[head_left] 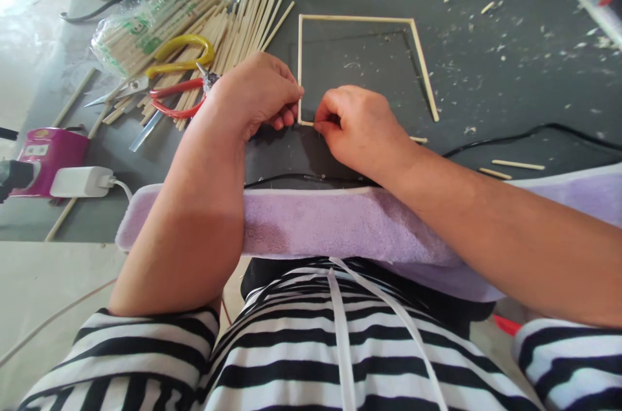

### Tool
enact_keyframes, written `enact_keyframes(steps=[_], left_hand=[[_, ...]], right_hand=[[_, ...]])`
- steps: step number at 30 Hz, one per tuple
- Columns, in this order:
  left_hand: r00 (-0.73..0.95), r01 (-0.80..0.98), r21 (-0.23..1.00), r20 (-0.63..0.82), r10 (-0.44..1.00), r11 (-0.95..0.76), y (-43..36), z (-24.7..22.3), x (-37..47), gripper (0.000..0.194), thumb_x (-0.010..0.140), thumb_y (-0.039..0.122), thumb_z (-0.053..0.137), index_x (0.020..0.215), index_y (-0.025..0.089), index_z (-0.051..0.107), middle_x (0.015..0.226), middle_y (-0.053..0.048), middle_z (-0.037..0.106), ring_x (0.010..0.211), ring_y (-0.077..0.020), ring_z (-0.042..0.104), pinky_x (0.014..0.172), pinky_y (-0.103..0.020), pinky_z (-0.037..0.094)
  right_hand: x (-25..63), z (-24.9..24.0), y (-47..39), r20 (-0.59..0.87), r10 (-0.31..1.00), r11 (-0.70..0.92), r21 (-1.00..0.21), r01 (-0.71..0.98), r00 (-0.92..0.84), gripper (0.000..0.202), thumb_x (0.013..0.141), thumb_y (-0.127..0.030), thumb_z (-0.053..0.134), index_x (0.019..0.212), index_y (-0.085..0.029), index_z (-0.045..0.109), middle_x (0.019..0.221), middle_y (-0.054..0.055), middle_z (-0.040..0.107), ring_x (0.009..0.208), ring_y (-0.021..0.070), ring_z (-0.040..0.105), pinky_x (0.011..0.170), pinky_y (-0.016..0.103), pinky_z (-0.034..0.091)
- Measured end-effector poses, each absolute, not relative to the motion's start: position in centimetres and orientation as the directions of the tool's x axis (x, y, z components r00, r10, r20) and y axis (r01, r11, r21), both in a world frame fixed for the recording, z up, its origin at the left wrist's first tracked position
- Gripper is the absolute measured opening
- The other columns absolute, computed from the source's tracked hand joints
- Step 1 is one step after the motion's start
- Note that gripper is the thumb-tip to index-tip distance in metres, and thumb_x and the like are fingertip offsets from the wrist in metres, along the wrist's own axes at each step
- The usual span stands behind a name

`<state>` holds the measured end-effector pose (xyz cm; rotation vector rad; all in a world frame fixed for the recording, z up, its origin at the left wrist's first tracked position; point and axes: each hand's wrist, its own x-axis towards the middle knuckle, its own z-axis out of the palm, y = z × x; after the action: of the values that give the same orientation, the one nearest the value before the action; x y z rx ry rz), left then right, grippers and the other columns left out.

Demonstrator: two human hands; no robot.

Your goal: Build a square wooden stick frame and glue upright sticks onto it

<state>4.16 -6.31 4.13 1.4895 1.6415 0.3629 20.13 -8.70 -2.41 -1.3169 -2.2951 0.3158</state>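
Currently, from my remote station, I observe the stick frame over the middle of the grey desk, between its far and near edges. Its shadow falls offset on the surface; I cannot tell whether the near side touches the desk. Left hand: thumb and fingertips pinch the left stick just above the frame's near left corner. Right hand: thumb and index finger grasp the near stick, beside that same corner. The right stick is joined at its far end; its near end is free. Toward the desk's far left corner lie loose sticks, yellow-handled scissors and a red-handled tool. A purple towel runs along the near edge.
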Motion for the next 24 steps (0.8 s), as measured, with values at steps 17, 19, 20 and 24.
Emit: enact_keyframes(steps=[17, 19, 20, 24], left_hand=[[0.093, 0.682, 0.697, -0.384, 0.919, 0.222, -6.56, 4.23, 4.1, 0.018, 0.089, 0.01, 0.059, 0.072, 0.015, 0.061, 0.054, 0.002, 0.057, 0.048, -0.0072, 0.049, 0.053, -0.023, 0.037], [0.096, 0.678, 0.704, -0.374, 0.923, 0.214, -6.53, 4.16, 4.11, 0.018, 0.09, 0.009, 0.056, 0.073, 0.015, 0.061, 0.054, 0.002, 0.057, 0.047, -0.0073, 0.048, 0.053, -0.023, 0.038], [0.098, 0.675, 0.707, -0.369, 0.924, 0.21, -6.51, 4.12, 4.12, 0.018, 0.09, 0.009, 0.055, 0.074, 0.015, 0.061, 0.054, 0.002, 0.056, 0.047, -0.0075, 0.048, 0.053, -0.023, 0.038], [0.093, 0.677, 0.706, -0.36, 0.929, 0.206, -6.54, 4.05, 4.28, 0.014, 0.09, 0.01, 0.057, 0.077, 0.015, 0.062, 0.054, 0.002, 0.055, 0.046, -0.0083, 0.047, 0.051, -0.023, 0.036]], right_hand=[[20.2, -2.54, -8.6, 0.294, 0.855, 0.518, -0.447, 0.729, -0.427, 0.01, 0.092, -0.026, 0.058, 0.084, -0.025, 0.063, 0.088, 0.007, 0.069, 0.088, 0.0252, 0.064, 0.078, 0.04, 0.05], [20.19, -2.51, -8.6, 0.288, 0.856, 0.516, -0.449, 0.729, -0.428, 0.01, 0.093, -0.028, 0.058, 0.084, -0.025, 0.063, 0.088, 0.007, 0.069, 0.089, 0.0255, 0.064, 0.079, 0.04, 0.051], [20.19, -2.49, -8.61, 0.285, 0.858, 0.514, -0.45, 0.73, -0.428, 0.01, 0.093, -0.028, 0.059, 0.084, -0.025, 0.063, 0.088, 0.007, 0.069, 0.089, 0.0254, 0.064, 0.079, 0.04, 0.051], [20.13, -2.32, -8.68, 0.269, 0.864, 0.504, -0.447, 0.739, -0.426, 0.011, 0.093, -0.028, 0.059, 0.083, -0.024, 0.062, 0.088, 0.007, 0.068, 0.089, 0.0252, 0.064, 0.079, 0.039, 0.05]])
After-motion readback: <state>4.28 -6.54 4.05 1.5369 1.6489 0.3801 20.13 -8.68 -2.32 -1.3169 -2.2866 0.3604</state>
